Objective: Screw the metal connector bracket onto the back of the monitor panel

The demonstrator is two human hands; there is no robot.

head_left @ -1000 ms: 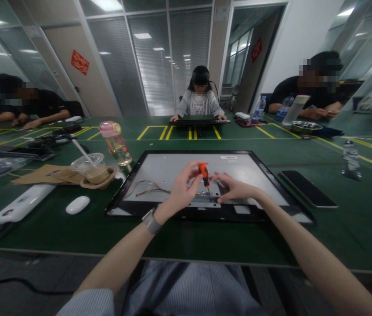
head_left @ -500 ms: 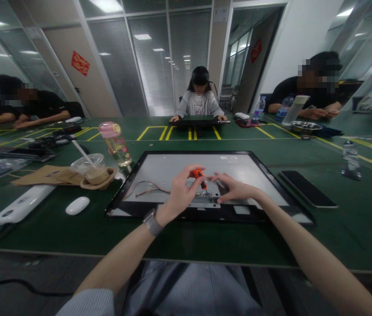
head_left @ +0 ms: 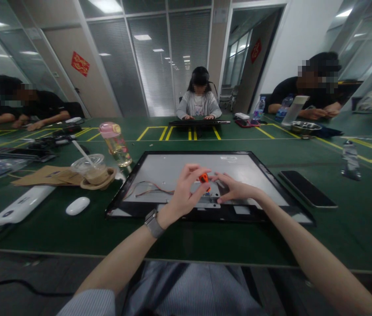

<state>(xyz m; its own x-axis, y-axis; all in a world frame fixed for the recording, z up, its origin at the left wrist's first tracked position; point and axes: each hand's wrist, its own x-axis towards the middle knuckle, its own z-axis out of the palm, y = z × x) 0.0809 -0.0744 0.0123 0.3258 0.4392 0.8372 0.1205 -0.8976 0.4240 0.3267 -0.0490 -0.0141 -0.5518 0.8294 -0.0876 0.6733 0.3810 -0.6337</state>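
A black-framed display panel (head_left: 159, 169) lies face down on the green table, its grey metal back up. Thin red and brown wires (head_left: 146, 189) run across its left part. My left hand (head_left: 186, 193) is closed round a small orange-handled screwdriver (head_left: 203, 177), whose tip points down at a metal strip (head_left: 202, 202) near the panel's front edge. My right hand (head_left: 235, 188) rests on the panel just right of the screwdriver, fingers curled with their tips on the metal beside the tip. A watch sits on my left wrist (head_left: 153, 224).
Left of the panel are a white mouse (head_left: 77, 205), a white bar-shaped device (head_left: 21, 205), a plastic cup with straw (head_left: 88, 166) and a pink-capped bottle (head_left: 116, 142). A black phone (head_left: 307, 188) lies to the right. Other people sit at the far and side edges of the table.
The screwdriver handle has dropped lower and tilted within my left fingers, which have closed further over it. My right hand has stayed in place on the panel.
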